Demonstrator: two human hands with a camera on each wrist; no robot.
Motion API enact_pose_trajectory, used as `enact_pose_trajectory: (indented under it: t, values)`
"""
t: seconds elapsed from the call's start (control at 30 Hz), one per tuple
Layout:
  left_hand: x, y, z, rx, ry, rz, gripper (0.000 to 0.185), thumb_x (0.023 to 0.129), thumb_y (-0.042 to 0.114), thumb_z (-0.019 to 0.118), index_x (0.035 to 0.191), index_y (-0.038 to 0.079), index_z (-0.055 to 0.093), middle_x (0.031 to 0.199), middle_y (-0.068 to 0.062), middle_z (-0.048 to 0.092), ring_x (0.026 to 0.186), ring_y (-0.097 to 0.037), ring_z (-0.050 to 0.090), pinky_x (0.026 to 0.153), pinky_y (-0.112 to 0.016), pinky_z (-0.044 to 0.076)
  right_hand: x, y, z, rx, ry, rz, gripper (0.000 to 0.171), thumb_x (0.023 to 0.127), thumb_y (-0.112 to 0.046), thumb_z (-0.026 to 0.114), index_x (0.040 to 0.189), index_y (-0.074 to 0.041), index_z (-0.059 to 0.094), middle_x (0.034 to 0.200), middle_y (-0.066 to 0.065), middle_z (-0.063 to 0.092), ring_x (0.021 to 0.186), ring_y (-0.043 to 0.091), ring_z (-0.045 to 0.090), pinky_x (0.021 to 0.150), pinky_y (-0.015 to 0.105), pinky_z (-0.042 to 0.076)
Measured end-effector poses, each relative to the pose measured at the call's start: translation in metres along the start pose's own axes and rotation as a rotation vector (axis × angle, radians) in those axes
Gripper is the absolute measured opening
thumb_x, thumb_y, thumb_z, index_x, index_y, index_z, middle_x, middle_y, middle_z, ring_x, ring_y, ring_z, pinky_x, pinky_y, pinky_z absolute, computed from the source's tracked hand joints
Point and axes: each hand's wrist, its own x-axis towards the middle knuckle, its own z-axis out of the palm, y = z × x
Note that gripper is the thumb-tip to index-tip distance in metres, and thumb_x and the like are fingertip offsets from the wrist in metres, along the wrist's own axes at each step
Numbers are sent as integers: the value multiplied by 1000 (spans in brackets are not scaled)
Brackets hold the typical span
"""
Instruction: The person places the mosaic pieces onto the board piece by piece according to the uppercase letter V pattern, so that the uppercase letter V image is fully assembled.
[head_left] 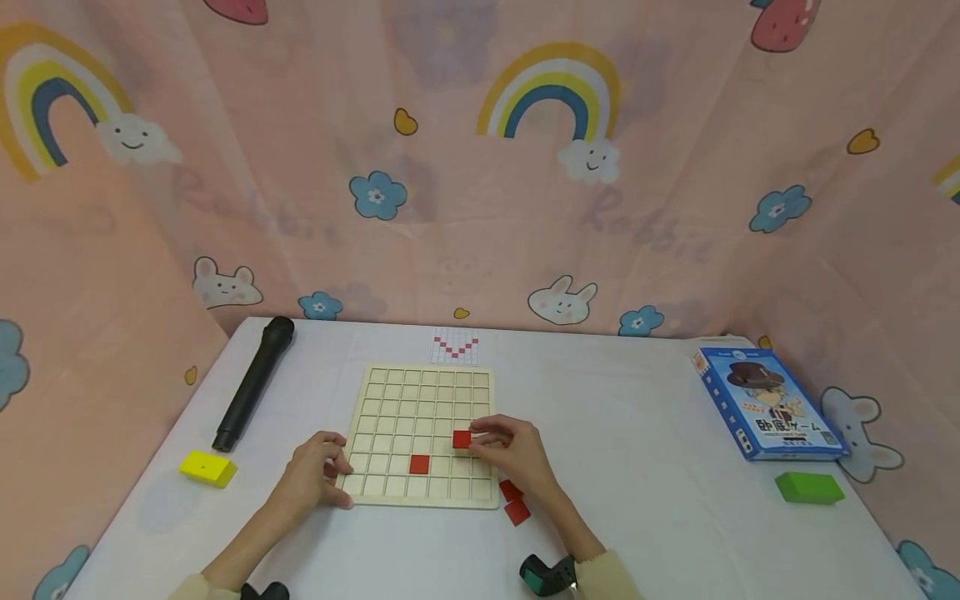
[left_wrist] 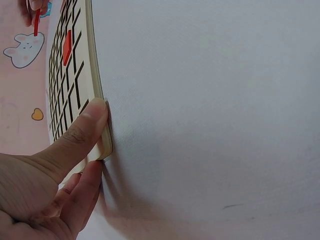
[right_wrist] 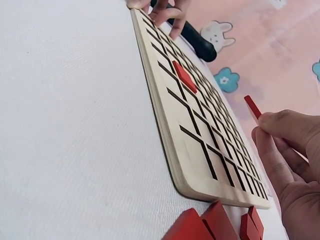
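A pale wooden grid board [head_left: 390, 417] lies on the white table, with one red square tile [head_left: 419, 464] set in a cell of its lower half. At the board's near left corner my left hand [head_left: 311, 475] grips it, the thumb [left_wrist: 85, 125] at the edge and the fingers round the side. Over the right part of the grid, my right hand [head_left: 517, 450] pinches another red tile [right_wrist: 253, 107] between thumb and fingertips, raised above the cells in the right wrist view. Several loose red tiles [head_left: 517, 511] lie beside the board's near right corner.
A small card [head_left: 454, 346] with a V of red squares lies behind the board. To the left are a black cylindrical stick [head_left: 255, 383] and a yellow block [head_left: 208, 469]. A blue game box [head_left: 768, 404] and a green block [head_left: 810, 488] sit at the right.
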Motion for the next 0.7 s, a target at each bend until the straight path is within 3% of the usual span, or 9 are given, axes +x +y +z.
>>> enact_pose_trajectory:
  t: [0.27, 0.4, 0.7]
  values:
    - [0, -2, 0, -13, -2, 20, 41, 41, -10, 88, 71, 2, 62, 114, -16, 57, 78, -19, 56, 65, -29, 50, -2, -24, 8, 101, -42, 11, 29, 79, 5, 72, 106, 10, 64, 103, 25, 66, 86, 37, 67, 73, 14, 49]
    - [0, -2, 1, -6, 0, 14, 41, 41, -11, 87, 70, 3, 61, 115, -16, 57, 79, -19, 55, 66, -29, 51, -3, -34, 10, 98, -65, -8, 28, 80, 6, 70, 106, 12, 63, 104, 27, 65, 86, 38, 67, 74, 15, 50]
    - [-1, -2, 1, -2, 6, 5, 41, 42, -14, 86, 69, 3, 61, 116, -16, 57, 79, -19, 55, 67, -30, 51, 3, -31, 24, 72, -61, -40, 27, 78, 6, 73, 104, 12, 64, 99, 27, 66, 83, 37, 68, 73, 20, 53]
